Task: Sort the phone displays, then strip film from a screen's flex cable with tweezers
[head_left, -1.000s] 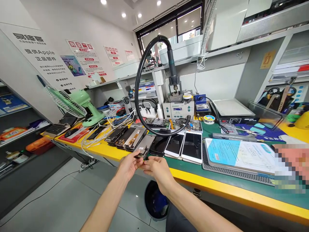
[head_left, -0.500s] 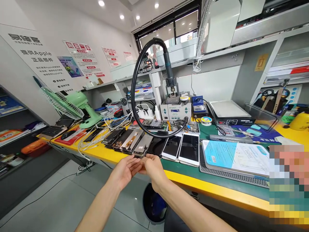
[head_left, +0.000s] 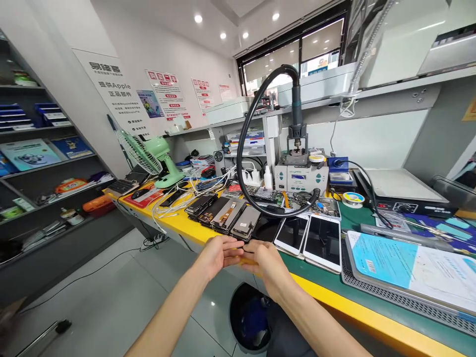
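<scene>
Grey, flat and white-labelled, a phone screen (head_left: 247, 219) is closely bordered by the left hand (head_left: 218, 255) and right hand (head_left: 270, 264), whose grip cannot be told.

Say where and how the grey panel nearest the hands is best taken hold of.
Probably the near short end of the grey panel, coming from the front: it is thin and flat, that end facing the yellow bench edge, while other panels crowd its left side and a dark slab its right.

White wall (head_left: 174, 59), ceiling lights (head_left: 198, 19) (4 lit), grey floor (head_left: 119, 297)
</scene>
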Available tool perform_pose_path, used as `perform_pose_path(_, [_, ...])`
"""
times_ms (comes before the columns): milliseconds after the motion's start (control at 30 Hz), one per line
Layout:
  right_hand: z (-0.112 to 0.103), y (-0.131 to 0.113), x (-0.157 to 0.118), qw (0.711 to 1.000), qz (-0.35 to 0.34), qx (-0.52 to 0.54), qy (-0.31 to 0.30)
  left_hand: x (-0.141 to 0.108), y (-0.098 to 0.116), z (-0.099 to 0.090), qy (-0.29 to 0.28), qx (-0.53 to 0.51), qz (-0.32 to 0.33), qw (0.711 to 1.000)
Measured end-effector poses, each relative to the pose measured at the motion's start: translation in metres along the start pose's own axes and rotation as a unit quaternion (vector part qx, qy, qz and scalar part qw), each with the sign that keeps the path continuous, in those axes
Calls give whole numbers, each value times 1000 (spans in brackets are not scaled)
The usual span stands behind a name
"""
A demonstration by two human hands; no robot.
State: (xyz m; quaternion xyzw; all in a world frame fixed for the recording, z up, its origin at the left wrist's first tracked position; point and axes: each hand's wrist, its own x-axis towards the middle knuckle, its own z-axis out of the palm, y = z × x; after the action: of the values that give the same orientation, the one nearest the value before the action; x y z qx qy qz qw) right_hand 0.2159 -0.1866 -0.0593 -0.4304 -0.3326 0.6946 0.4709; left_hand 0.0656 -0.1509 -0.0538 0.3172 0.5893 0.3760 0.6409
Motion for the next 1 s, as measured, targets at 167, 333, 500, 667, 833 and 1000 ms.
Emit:
perform_pose_path(167, [-5, -2, -8, 997, 16, -66, 37, -10, -12, -18, 30, 39, 89, 995])
perform_pose_path(333, [-3, -7, -12, 991, 43, -123, 43, 9, 0, -73, 228, 74, 266, 934])
perform_pose_path(500, [4, -9, -15, 988, 57, -133, 48, 59, 32, -126, 349, 160, 345, 857])
perform_pose_path(667, [7, -8, -15, 991, 56, -113, 52, 96, 42, -139, 346, 230, 380, 827])
perform_pose_path(833, [6, -6, -13, 994, 56, -75, 58, 114, 42, -152, 329, 241, 379, 831])
perform_pose_path(1000, [7, -2, -13, 997, 42, -29, 53, 120, 46, -160, 320, 218, 367, 846])
